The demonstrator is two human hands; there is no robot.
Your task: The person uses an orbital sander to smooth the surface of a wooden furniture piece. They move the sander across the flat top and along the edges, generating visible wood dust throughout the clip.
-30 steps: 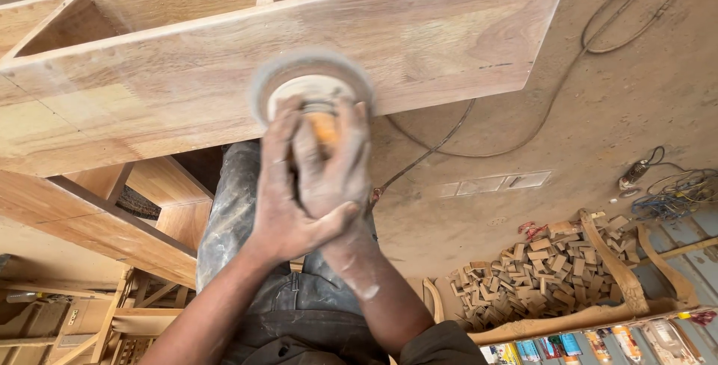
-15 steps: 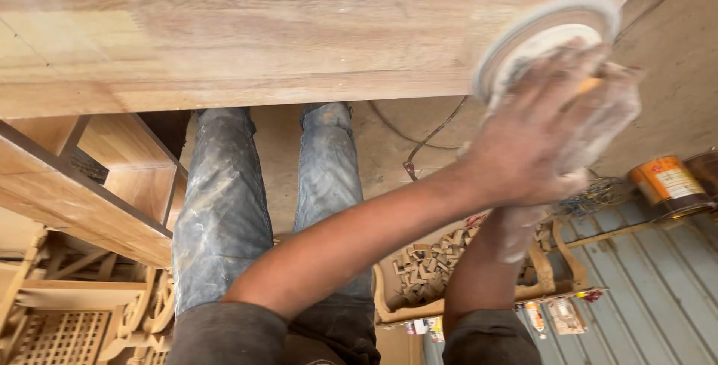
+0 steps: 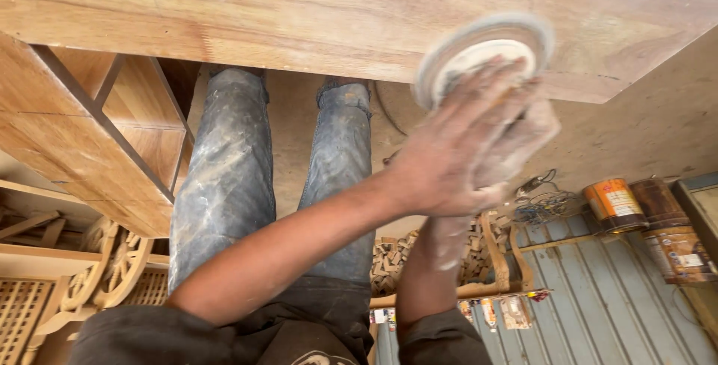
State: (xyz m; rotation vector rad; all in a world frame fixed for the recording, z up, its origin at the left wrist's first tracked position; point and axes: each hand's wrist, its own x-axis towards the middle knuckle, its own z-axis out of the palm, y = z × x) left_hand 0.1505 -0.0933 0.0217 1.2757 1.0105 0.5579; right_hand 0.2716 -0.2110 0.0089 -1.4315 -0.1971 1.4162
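A round disc sander (image 3: 479, 49) with a dusty white pad presses against the face of a large pale wooden panel (image 3: 299, 13) near its lower edge. Both hands clasp the sander's body. My left hand (image 3: 449, 157) reaches across from the lower left and lies on top. My right hand (image 3: 523, 137), coated in dust, grips underneath and to the right. The tool's body is mostly hidden by my fingers. My legs in dusty jeans (image 3: 232, 178) stand below the panel.
A wooden cabinet frame (image 3: 90, 133) stands at the left, with carved wooden wheels (image 3: 112, 260) below it. On the floor lie a pile of wood offcuts (image 3: 389, 254), tangled cables (image 3: 546, 202), two rusty paint cans (image 3: 615, 204) and corrugated metal sheet (image 3: 598, 305).
The sander and both hands have travelled from the middle of the panel to its right end. The view has shifted with them.
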